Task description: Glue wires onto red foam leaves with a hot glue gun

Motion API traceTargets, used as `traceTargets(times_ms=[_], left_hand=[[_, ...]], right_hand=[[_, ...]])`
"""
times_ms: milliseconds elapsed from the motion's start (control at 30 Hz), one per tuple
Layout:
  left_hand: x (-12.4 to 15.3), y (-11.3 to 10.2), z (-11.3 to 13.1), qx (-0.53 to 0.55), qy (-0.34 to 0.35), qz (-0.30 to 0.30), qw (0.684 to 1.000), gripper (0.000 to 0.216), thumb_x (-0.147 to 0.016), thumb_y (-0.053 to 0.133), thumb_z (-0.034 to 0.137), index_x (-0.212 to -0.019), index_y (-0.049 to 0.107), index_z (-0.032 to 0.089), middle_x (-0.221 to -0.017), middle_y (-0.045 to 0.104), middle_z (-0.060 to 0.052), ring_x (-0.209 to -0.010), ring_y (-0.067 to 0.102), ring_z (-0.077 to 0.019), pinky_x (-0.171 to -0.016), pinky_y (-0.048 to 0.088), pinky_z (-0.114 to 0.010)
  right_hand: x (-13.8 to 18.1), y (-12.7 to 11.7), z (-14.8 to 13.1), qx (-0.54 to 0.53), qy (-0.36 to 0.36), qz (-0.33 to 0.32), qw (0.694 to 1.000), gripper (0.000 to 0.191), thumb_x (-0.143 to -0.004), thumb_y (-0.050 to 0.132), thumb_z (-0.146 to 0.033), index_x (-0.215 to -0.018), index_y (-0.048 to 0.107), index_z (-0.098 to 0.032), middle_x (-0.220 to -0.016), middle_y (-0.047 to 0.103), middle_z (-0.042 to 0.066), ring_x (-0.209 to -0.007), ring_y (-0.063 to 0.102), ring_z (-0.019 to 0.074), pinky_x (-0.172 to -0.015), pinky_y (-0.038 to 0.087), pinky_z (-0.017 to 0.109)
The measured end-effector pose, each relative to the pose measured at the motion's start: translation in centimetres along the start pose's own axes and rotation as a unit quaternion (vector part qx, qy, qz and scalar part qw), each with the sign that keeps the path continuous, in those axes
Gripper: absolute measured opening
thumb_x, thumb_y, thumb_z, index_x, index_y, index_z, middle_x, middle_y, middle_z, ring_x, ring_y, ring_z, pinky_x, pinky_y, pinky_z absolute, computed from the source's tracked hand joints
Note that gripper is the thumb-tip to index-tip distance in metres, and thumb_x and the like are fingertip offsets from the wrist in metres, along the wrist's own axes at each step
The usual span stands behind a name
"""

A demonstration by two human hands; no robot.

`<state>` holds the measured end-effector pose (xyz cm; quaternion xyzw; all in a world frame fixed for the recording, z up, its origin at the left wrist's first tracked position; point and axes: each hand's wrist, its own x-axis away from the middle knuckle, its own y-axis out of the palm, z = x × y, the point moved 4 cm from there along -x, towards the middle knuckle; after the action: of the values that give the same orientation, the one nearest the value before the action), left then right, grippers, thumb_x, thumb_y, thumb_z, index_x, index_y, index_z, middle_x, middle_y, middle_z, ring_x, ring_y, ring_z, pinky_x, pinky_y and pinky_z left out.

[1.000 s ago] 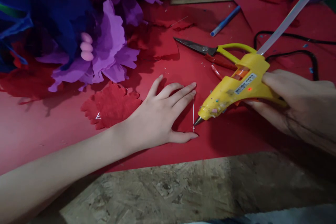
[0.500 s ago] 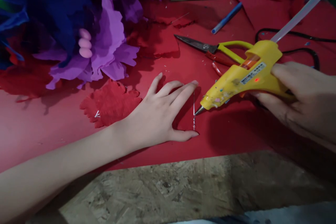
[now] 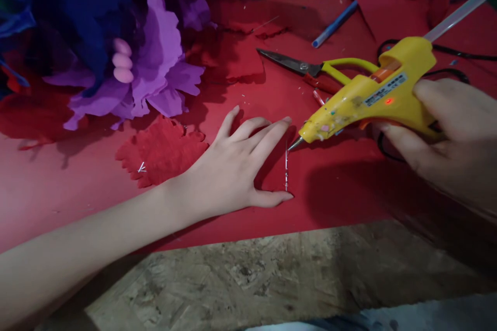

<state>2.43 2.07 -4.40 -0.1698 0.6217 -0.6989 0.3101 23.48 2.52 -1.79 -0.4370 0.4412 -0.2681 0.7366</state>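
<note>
My left hand [image 3: 236,165] lies with fingers spread on the red sheet, thumb and forefinger tips at the two ends of a thin silvery wire [image 3: 286,168]. Small clear glue beads show along the lower part of that wire. My right hand [image 3: 446,134] grips a yellow hot glue gun [image 3: 373,93], its red light lit and a clear glue stick [image 3: 462,10] standing out of the back. The metal nozzle [image 3: 295,144] touches or nearly touches the wire's upper part. Beside my left wrist is a ruffled red fabric petal [image 3: 163,150] with short white bits on it.
Scissors [image 3: 295,64] with yellow and red handles lie behind the glue gun, near a blue pen [image 3: 334,25]. Large purple fabric flowers [image 3: 159,62] fill the back left. A black cord [image 3: 466,54] runs at the right. The wooden board edge [image 3: 248,274] is in front.
The glue gun in my right hand has moved up along the wire, away from my thumb, and glue beads now reach further up. My left hand has stayed in place.
</note>
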Motion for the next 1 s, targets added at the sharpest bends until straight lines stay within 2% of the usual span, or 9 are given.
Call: traceTargets(times_ms=[200,333,400,500,567,633,733,867,1000], left_hand=[[0.0,0.0,-0.1,0.009,-0.002,0.007,1.000,0.091,-0.069,0.050,0.065,-0.130,0.029,0.001,-0.124,0.049,-0.019,-0.113,0.043,-0.0311,-0.103,0.021,-0.053],[0.0,-0.1,-0.1,0.031,0.000,0.024,0.999,0.082,-0.068,0.054,0.063,-0.123,0.036,0.005,-0.126,0.048,-0.017,-0.111,0.045,-0.0296,-0.103,0.023,-0.053],[0.0,-0.1,-0.1,0.038,0.005,0.031,0.999,0.075,-0.068,0.054,0.063,-0.118,0.040,0.008,-0.127,0.048,-0.017,-0.111,0.045,-0.0296,-0.102,0.023,-0.054],[0.0,-0.2,0.0,0.039,0.007,0.031,0.999,0.066,-0.069,0.054,0.062,-0.110,0.044,0.011,-0.128,0.047,-0.016,-0.112,0.044,-0.0301,-0.102,0.024,-0.055],[0.0,-0.2,0.0,0.041,0.007,0.027,0.999,0.063,-0.069,0.054,0.062,-0.108,0.045,0.013,-0.129,0.047,-0.015,-0.113,0.044,-0.0303,-0.102,0.024,-0.056],[0.0,-0.2,0.0,0.042,0.007,0.025,0.999,0.061,-0.069,0.054,0.061,-0.107,0.045,0.014,-0.130,0.046,-0.015,-0.113,0.044,-0.0303,-0.101,0.024,-0.056],[0.0,-0.3,0.0,0.040,0.007,0.027,0.999,0.060,-0.069,0.054,0.061,-0.105,0.046,0.013,-0.129,0.047,-0.015,-0.113,0.044,-0.0305,-0.101,0.025,-0.056],[-0.1,-0.3,0.0,0.045,0.004,0.023,0.999,0.059,-0.068,0.055,0.061,-0.104,0.046,0.014,-0.129,0.047,-0.015,-0.114,0.044,-0.0306,-0.101,0.025,-0.056],[-0.1,-0.3,0.0,0.043,0.006,0.025,0.999,0.060,-0.069,0.054,0.061,-0.105,0.046,0.014,-0.129,0.047,-0.016,-0.113,0.044,-0.0304,-0.101,0.025,-0.056]], right_hand=[[-0.2,0.2,0.3,-0.015,0.038,-0.003,0.999,0.040,-0.086,0.033,-0.043,-0.099,0.052,-0.011,-0.084,0.057,0.007,-0.078,0.057,0.0164,-0.050,0.033,0.026],[-0.3,0.4,0.4,-0.004,0.081,-0.029,0.996,0.050,-0.084,0.025,-0.054,-0.095,0.052,-0.014,-0.079,0.055,0.006,-0.074,0.056,0.0162,-0.047,0.031,0.027],[-0.6,0.5,0.4,0.009,0.124,-0.054,0.991,0.063,-0.077,0.018,-0.068,-0.087,0.051,-0.016,-0.075,0.053,0.005,-0.070,0.054,0.0164,-0.044,0.029,0.026],[-1.0,0.6,0.6,0.007,0.190,-0.103,0.976,0.078,-0.058,0.010,-0.086,-0.074,0.045,-0.018,-0.068,0.050,0.004,-0.062,0.050,0.0150,-0.041,0.026,0.025],[-1.1,0.7,0.7,-0.006,0.217,-0.130,0.968,0.083,-0.048,0.010,-0.091,-0.071,0.044,-0.019,-0.065,0.050,0.003,-0.058,0.048,0.0137,-0.040,0.026,0.025],[-1.1,0.7,0.8,-0.010,0.221,-0.127,0.967,0.086,-0.046,0.010,-0.092,-0.075,0.047,-0.020,-0.064,0.050,0.003,-0.058,0.049,0.0139,-0.041,0.027,0.025],[-0.8,0.5,0.6,-0.005,0.187,-0.091,0.978,0.084,-0.056,0.010,-0.088,-0.084,0.049,-0.019,-0.070,0.052,0.004,-0.065,0.052,0.0160,-0.043,0.027,0.026],[-0.4,0.6,0.3,0.012,0.118,-0.073,0.990,0.072,-0.072,0.016,-0.075,-0.097,0.050,-0.016,-0.082,0.054,0.006,-0.074,0.055,0.0178,-0.044,0.026,0.027],[0.0,0.5,0.2,0.024,0.075,-0.049,0.996,0.059,-0.079,0.024,-0.062,-0.105,0.049,-0.016,-0.078,0.053,0.005,-0.071,0.053,0.0161,-0.045,0.025,0.027]])
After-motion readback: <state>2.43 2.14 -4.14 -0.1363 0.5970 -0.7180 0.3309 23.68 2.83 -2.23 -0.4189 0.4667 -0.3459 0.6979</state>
